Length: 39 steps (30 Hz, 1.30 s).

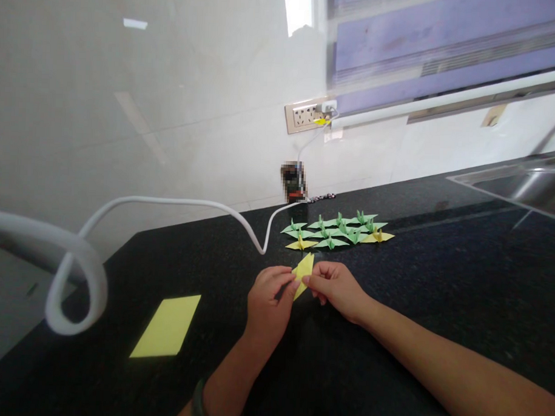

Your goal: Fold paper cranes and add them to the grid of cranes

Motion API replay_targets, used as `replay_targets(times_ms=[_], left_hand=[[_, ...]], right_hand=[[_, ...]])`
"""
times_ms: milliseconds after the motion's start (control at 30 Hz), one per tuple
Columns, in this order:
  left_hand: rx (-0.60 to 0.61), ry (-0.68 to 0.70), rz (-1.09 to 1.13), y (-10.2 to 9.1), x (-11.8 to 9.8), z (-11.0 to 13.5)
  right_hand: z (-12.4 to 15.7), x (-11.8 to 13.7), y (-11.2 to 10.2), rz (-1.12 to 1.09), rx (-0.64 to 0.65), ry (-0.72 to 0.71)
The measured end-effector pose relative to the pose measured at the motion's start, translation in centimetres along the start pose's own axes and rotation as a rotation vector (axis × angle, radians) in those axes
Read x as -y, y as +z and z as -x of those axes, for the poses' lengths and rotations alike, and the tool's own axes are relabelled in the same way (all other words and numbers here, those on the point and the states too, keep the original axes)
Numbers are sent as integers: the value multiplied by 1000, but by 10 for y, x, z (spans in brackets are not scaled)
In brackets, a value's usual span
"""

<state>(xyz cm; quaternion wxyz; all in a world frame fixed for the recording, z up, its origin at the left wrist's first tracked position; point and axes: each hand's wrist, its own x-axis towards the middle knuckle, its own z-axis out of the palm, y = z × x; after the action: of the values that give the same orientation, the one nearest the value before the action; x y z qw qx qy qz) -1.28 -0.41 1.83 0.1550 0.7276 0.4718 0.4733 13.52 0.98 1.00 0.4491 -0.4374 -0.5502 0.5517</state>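
Note:
Between my two hands is a small piece of folded yellow origami paper (305, 266), narrow and pointed at its upper end. My left hand (271, 296) pinches its left side between thumb and fingers. On the other side, my right hand (336, 284) grips the paper with thumb and bent fingers. Just beyond it stand several folded paper cranes in rows, mostly green ones (331, 242), with a yellow crane (301, 244) at the near left and another yellow crane (379, 236) at the right. To the left lies a flat stack of yellow paper (168, 327).
A white cable (205, 202) loops over the left of the black countertop (420, 286) and runs to a phone-like object (294, 181), blurred out, leaning on the wall. Above it is a wall socket (304, 116) with a plugged-in charger. A metal sink (528, 186) is at the right.

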Motion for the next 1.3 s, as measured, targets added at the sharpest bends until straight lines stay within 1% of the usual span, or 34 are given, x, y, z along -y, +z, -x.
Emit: replay_targets(times_ms=[67, 100, 200, 267, 300, 367, 433, 467, 533, 567, 600, 667, 733, 767, 833, 900, 967, 1067, 1167, 1233, 1300], left_hand=[[70, 130, -120, 0, -1, 1], [100, 153, -154, 0, -1, 2], [153, 132, -183, 1, -2, 3], [173, 84, -147, 1, -1, 3], [185, 46, -118, 0, -1, 3], [213, -58, -50, -1, 1, 2], [239, -186, 44, -3, 3, 0], [260, -248, 105, -3, 4, 0], [315, -351, 236, -4, 4, -2], [345, -389, 294, -5, 4, -3], [370, -419, 340, -5, 4, -4], [385, -469, 403, -6, 2, -5], [357, -530, 463, -7, 1, -5], [336, -560, 493, -7, 0, -5], [310, -604, 548, -7, -2, -5], [309, -617, 582, -7, -4, -5], [322, -621, 597, -8, -5, -5], [330, -635, 616, -8, -6, -5], [327, -663, 672, -7, -5, -4], [332, -707, 745, -6, -4, -2], [339, -764, 824, -6, -3, -1]], right_hand=[[-1, 0, -1, -41, -1, -1], [-1, 0, -1, -65, 4, 0], [-1, 0, -1, -91, 46, 2], [0, 1, -1, -18, 88, -23], [0, 1, -2, 48, 78, -60], [2, 5, -4, 224, -26, -187], [4, 10, -7, 417, -192, -357], [5, 13, -9, 503, -236, -458], [5, 18, -14, 633, -208, -645], [4, 20, -16, 670, -176, -700], [4, 21, -17, 691, -118, -726], [2, 20, -19, 669, 22, -680], [0, 16, -19, 584, 117, -550], [0, 13, -18, 533, 133, -477], [0, 8, -16, 436, 125, -363], [0, 5, -13, 360, 135, -301], [1, 4, -12, 303, 157, -271], [3, 6, -12, 312, 170, -292], [4, 11, -13, 409, 161, -417], [5, 13, -15, 450, 177, -503], [4, 14, -17, 469, 206, -551]])
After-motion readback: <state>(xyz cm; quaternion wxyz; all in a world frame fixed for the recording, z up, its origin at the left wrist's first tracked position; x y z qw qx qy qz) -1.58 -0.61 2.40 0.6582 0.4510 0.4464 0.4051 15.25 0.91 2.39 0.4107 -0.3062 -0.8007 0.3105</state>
